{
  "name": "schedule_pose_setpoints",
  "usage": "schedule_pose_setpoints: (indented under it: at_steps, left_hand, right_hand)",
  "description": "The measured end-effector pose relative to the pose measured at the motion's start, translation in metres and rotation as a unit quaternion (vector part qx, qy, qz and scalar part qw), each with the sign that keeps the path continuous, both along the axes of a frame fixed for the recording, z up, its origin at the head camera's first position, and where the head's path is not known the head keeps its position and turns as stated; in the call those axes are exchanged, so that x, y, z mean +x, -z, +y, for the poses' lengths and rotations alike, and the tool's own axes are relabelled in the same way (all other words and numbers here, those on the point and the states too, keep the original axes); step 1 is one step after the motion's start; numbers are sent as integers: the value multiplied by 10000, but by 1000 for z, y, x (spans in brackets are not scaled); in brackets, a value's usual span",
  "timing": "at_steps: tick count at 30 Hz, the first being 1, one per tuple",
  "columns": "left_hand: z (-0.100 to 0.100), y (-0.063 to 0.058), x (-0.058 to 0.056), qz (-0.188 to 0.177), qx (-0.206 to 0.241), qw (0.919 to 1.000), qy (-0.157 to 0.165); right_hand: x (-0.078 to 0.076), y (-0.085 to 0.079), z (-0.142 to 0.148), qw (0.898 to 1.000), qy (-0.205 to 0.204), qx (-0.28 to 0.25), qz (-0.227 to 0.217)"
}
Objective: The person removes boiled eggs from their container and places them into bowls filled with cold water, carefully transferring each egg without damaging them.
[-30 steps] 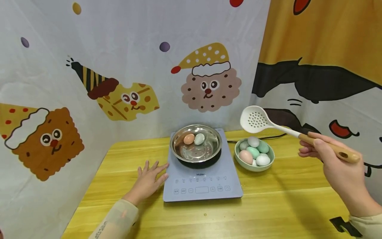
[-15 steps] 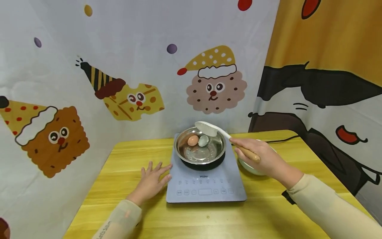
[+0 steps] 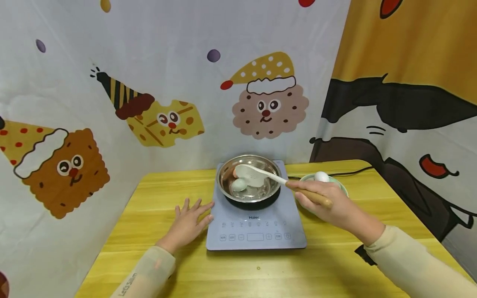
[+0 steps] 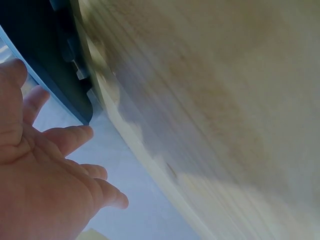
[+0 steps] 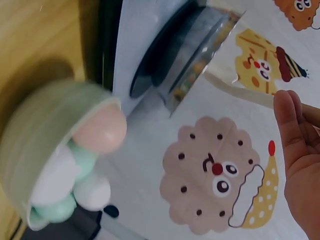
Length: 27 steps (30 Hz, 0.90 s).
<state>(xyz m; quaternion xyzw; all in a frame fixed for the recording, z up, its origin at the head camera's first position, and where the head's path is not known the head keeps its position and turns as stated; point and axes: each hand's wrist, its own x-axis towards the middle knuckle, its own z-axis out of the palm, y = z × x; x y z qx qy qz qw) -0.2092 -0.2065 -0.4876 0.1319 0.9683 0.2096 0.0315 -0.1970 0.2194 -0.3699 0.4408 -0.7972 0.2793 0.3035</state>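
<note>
My right hand [image 3: 333, 203] grips the wooden handle of a white skimmer [image 3: 250, 173]. The skimmer's perforated head is down inside a shallow steel pan [image 3: 265, 195]. In the pan, a pale green egg [image 3: 239, 185] lies in front of the head's left part. A brown egg [image 3: 234, 172] behind it is mostly hidden by the skimmer. The pan stands on a light-blue induction cooker [image 3: 257, 229]. My left hand [image 3: 186, 225] has its fingers spread, the fingertips at the cooker's left edge. In the left wrist view those fingers [image 4: 70, 137] are beside the cooker's dark underside.
Right of the cooker, partly behind my right hand, stands a pale green bowl [image 5: 45, 117] holding several eggs, a white egg [image 3: 321, 176] among them. A black cord [image 3: 350, 171] runs along the back of the wooden table [image 3: 179, 269]. Printed curtains hang behind and at both sides.
My right hand has brought the skimmer leftward from the table's right side and down into the pan. The pale green egg has shifted left and nearer to me. The left hand stays put.
</note>
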Motion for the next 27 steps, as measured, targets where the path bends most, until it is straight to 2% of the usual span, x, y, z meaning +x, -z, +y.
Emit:
schedule_pose_setpoints:
  at_steps: [2, 4, 6, 7, 9, 12, 15, 18, 20, 23, 25, 27]
  left_hand:
    - [0, 0, 0, 30, 38, 10000, -6]
    - [0, 0, 1, 46, 73, 10000, -13]
    - [0, 0, 1, 75, 93, 9999, -12]
    - [0, 0, 2, 75, 96, 9999, -9]
    - [0, -1, 2, 46, 80, 10000, -16]
    - [0, -2, 2, -13, 40, 10000, -33]
    - [0, -3, 2, -2, 57, 10000, -12]
    - [1, -2, 1, -13, 40, 10000, -4]
    - [1, -1, 0, 1, 23, 10000, 0]
    - [1, -1, 1, -11, 6, 10000, -13]
    - [1, -2, 2, -12, 15, 10000, -19]
    - [1, -4, 4, -22, 43, 10000, -19]
  right_hand:
    - [1, 2, -4, 9999, -59, -55, -70]
    - [2, 5, -7, 9989, -138, -214, -387]
    - [5, 8, -8, 9918, -254, -551, -1127]
    - [7, 10, -9, 9833, -329, -801, -1600]
    - [9, 13, -8, 9560, -419, -1359, -2564]
    - [8, 19, -5, 9011, -379, -2168, -3735]
    - [1, 24, -2, 8490, -201, -2715, -4528]
    - [-7, 29, 1, 7958, -12, -3197, -5144]
    - [-12, 31, 2, 7662, 55, -3458, -5416]
    - [-15, 33, 3, 7334, 130, -3764, -5659]
    - [-16, 33, 3, 7216, 120, -3866, -5743]
    - [-16, 32, 3, 7170, 103, -3909, -5770]
